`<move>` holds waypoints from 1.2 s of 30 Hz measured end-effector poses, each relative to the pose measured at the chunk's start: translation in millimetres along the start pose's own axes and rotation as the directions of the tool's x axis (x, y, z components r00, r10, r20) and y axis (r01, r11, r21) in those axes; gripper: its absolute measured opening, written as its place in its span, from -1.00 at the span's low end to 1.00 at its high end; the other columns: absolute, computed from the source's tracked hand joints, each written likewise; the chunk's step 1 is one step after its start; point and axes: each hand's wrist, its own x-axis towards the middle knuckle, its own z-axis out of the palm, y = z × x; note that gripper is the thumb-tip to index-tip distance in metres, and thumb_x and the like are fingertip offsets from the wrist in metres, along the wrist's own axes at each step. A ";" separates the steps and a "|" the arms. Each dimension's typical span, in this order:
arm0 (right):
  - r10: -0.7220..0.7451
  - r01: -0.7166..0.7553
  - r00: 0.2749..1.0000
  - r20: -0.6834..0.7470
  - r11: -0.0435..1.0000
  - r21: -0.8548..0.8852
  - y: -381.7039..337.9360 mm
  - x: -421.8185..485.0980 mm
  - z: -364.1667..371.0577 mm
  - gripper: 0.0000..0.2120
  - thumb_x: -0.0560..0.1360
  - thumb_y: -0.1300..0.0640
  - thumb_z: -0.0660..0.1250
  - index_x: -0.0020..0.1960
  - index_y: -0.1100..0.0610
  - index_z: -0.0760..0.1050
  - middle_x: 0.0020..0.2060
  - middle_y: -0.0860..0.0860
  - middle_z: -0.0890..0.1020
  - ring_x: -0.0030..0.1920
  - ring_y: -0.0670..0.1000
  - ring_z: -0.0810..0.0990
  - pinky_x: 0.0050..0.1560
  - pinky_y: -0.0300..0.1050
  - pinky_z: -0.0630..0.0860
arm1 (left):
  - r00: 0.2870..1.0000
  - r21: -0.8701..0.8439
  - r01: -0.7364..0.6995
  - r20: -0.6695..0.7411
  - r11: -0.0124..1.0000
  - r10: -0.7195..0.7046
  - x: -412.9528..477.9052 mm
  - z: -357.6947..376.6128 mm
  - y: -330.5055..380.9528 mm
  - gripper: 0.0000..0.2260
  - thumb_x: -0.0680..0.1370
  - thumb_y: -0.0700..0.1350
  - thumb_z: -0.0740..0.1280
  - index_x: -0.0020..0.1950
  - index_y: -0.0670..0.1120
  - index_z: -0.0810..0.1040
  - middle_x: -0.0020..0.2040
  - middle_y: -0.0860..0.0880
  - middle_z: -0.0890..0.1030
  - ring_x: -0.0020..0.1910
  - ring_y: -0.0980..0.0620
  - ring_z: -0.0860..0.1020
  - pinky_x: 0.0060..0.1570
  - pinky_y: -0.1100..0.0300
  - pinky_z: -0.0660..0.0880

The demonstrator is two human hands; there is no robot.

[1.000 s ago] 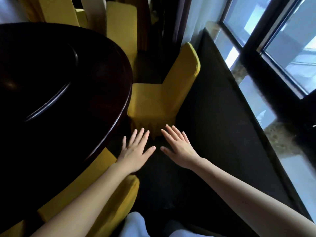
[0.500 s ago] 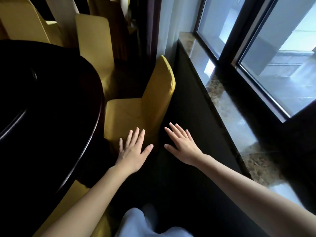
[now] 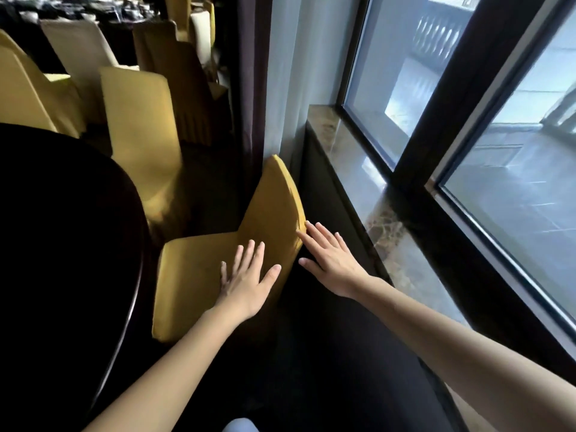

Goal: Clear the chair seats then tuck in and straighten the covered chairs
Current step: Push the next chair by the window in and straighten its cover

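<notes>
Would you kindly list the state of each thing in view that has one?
Nearest yellow-covered chair: seat bare, not fully tucked under the table.
Left hand: open, flat over the seat.
Right hand: open, fingertips at the backrest edge.
Second covered chair: upright at the table.
Window: shut.

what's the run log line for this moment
left hand: open, over chair seat | right hand: open, fingers at chair back edge | seat bare

Matt yellow cloth cover on the near chair (image 3: 199,275), glossy dark polished wood worktop (image 3: 62,229) at left, shiny mottled stone windowsill (image 3: 367,182) at right, smooth glass window (image 3: 514,188) in dark frame
</notes>
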 end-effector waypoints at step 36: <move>-0.540 0.674 0.697 0.471 0.718 -0.174 162.8 363.8 -16.1 -0.37 0.40 -0.31 0.33 0.37 -0.08 0.32 0.46 -0.02 0.30 0.54 0.06 0.02 0.49 0.25 -0.04 | 0.862 -0.638 0.505 0.352 0.580 -0.364 285.3 15.4 68.3 -0.43 0.63 0.09 0.06 0.56 -0.04 -0.08 0.53 -0.15 0.13 0.46 -0.14 0.23 0.35 0.03 0.26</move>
